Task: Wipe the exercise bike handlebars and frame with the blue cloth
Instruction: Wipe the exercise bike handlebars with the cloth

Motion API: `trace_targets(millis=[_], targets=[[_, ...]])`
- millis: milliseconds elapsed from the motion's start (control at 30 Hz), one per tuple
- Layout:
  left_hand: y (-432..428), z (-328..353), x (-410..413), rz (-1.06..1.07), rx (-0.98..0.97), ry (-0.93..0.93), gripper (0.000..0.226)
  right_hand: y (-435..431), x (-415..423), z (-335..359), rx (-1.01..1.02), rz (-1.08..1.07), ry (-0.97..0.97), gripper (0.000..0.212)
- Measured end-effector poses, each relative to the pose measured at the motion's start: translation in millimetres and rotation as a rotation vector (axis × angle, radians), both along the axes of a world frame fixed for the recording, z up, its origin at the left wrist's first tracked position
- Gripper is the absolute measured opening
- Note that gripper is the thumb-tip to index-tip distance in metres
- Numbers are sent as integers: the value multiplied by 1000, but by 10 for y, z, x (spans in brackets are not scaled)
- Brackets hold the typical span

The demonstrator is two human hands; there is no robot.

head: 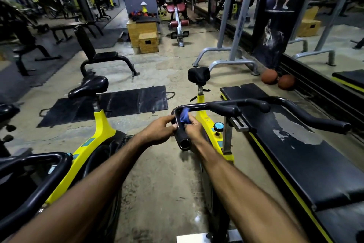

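A yellow exercise bike stands in front of me, its frame (pixel 211 130) running down under black handlebars (pixel 222 107) that curve from left to right. My left hand (pixel 161 130) grips the left handlebar arm (pixel 182 140) near its open end. My right hand (pixel 194 126) is closed on the blue cloth (pixel 184 115), which is pressed against the same left arm just below its bend. The bike's black saddle (pixel 198 75) is farther away, and a blue knob (pixel 218 125) sits on the frame.
A second yellow bike (pixel 98 134) stands close on my left, with its handlebar (pixel 35 175) low in view. A black and yellow flat bench (pixel 295 154) lies on the right. A black floor mat (pixel 110 104), two brown balls (pixel 277 79) and a grey rack (pixel 232 26) are beyond.
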State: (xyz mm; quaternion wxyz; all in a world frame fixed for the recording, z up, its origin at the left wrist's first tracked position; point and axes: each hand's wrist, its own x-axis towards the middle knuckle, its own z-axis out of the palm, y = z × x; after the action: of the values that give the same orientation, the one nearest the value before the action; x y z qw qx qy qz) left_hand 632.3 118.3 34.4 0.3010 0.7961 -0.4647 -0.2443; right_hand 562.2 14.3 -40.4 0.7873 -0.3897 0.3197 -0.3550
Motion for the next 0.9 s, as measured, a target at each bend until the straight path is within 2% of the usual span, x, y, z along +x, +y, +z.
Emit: trace_targets(millis=[200, 467, 567, 667, 767, 900], targets=[[186, 12, 30, -28, 54, -17, 52, 63, -152, -39, 16, 135, -77, 65], [363, -107, -148, 61, -27, 16, 46, 237, -587, -141, 152, 278, -144, 77], [451, -208, -266, 148, -102, 21, 44, 312, -835, -113, 136, 320, -150, 69], [557, -304, -414, 239, -214, 121, 43, 395, -1123, 0, 119, 374, -172, 51], [665, -305, -620, 278, -303, 186, 43, 497, -1353, 186, 112, 418, -168, 47], [799, -156, -940, 362, -391, 184, 46, 592, -1601, 345, 94, 439, -162, 47]])
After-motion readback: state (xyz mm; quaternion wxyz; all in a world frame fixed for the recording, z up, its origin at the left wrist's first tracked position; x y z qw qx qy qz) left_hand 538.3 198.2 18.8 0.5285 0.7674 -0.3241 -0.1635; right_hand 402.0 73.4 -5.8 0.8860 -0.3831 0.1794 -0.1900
